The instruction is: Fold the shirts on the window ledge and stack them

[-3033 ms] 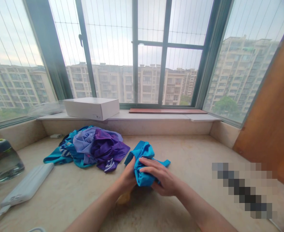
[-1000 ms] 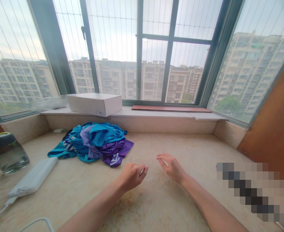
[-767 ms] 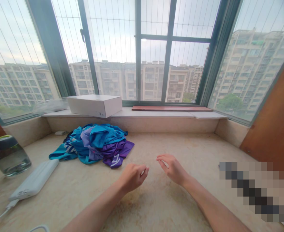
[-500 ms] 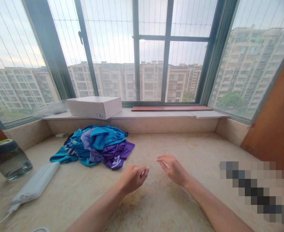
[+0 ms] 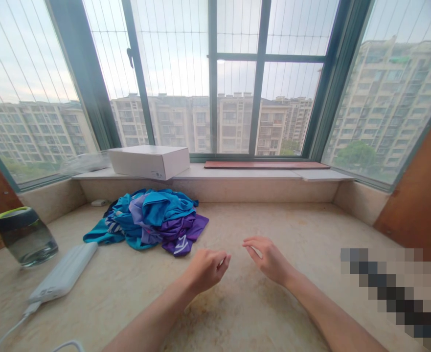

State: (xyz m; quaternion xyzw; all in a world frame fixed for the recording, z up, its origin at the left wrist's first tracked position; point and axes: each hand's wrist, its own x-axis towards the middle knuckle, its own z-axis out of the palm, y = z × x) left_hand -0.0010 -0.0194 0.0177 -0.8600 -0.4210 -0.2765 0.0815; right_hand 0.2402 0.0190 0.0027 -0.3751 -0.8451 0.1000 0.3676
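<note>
Tall windows (image 5: 213, 78) with green frames look out on blocks of flats, and below them a pale sill (image 5: 233, 174) carries a white box (image 5: 149, 163) and, to its right, a flat red board (image 5: 266, 165). My table (image 5: 284, 220) is beige and mottled.

On its far left part, in front of the box, lies the pile (image 5: 145, 220) of crumpled clothes. Its long axis runs from left to right across the table. At the left end a teal tail points towards the power bank (image 5: 64, 274); at the right a purple corner points away from it, and a second purple fold, with a white mark, points down towards me. Bright blue cloth (image 5: 169, 206) sits on top, beside a lilac strip.

My left hand (image 5: 208, 270), just beyond the marked fold and apart from it, is loosely curled, with a narrow gap between thumb and forefinger. My right hand (image 5: 266, 259) faces it, fingers together and bent, thumb spread a little wider. Both are bare-palmed and free of the cloth; whether they rest on the table, I cannot tell.

Further left, near the power bank and its white cable (image 5: 11, 330), a bottle (image 5: 26, 239) holds clear liquid.
</note>
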